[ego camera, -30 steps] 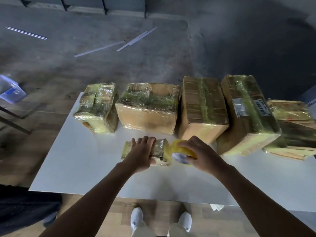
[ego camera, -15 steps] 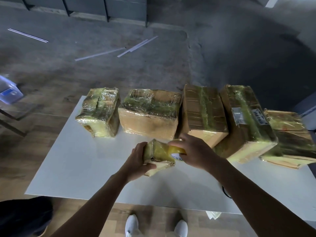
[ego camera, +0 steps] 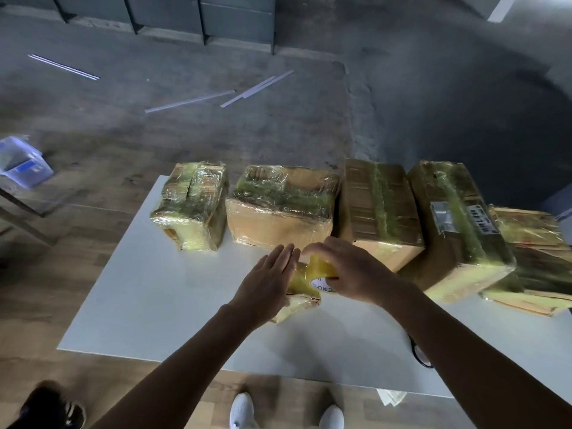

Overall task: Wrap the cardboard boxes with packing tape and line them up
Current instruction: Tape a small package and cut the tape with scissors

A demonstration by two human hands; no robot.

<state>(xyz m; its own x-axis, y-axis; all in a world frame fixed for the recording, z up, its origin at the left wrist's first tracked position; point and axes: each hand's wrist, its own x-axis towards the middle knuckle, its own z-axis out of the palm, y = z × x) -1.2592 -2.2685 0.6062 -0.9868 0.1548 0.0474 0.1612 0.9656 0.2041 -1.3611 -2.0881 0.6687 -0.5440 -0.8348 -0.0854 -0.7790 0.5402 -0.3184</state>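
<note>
White shoes (ego camera: 286, 411) stand on the wooden floor (ego camera: 77, 258); pale strips (ego camera: 216, 96) lie beyond.

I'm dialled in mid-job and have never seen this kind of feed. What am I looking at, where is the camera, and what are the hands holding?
There is no machine: a person works with bare hands, and the single picture comes from a camera on their head, looking down. On the white table stand five tape-wrapped cardboard boxes in a row along the far side. Nearer, the left hand lies flat, fingers straight, on a small box, steadying it. The right hand has its grip closed on a yellow tape roll pressed against that box. White shoes show below the table edge.
</note>
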